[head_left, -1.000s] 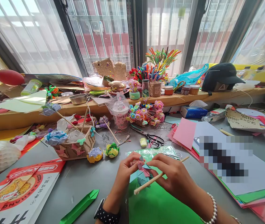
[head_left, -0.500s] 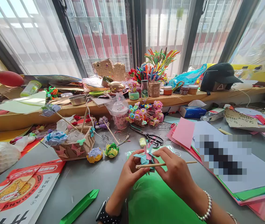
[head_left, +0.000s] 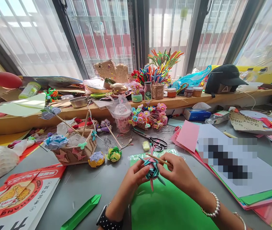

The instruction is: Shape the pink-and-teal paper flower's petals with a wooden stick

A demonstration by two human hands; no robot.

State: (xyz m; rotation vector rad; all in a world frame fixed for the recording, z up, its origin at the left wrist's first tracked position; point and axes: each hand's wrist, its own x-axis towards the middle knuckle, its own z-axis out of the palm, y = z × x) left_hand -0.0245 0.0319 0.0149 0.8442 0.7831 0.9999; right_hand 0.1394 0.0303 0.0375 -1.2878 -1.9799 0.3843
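Between my hands is a folded paper flower (head_left: 152, 169) in teal and pink, its pointed petals spread outward, above a green sheet (head_left: 167, 204). My left hand (head_left: 136, 174) is closed on the flower's left side with thumb and fingers. My right hand (head_left: 179, 169) grips a thin wooden stick (head_left: 158, 159), which slants across the top of the flower, and its fingertips also touch the flower's right edge. Scissors (head_left: 155, 142) with dark handles lie just beyond, beside a small yellow piece (head_left: 146, 146).
Left of my hands sit two paper flowers, one purple and yellow (head_left: 96, 159), one green and yellow (head_left: 113, 154), near a cardboard box (head_left: 73, 153). A folded green strip (head_left: 80, 212) lies in front. Coloured paper (head_left: 241, 159) is stacked at right; a cup (head_left: 123, 123) stands behind.
The flower has been turned so its layered petals face up toward me. The stick has swung from below the flower to its upper side, its tip now angled up and left.
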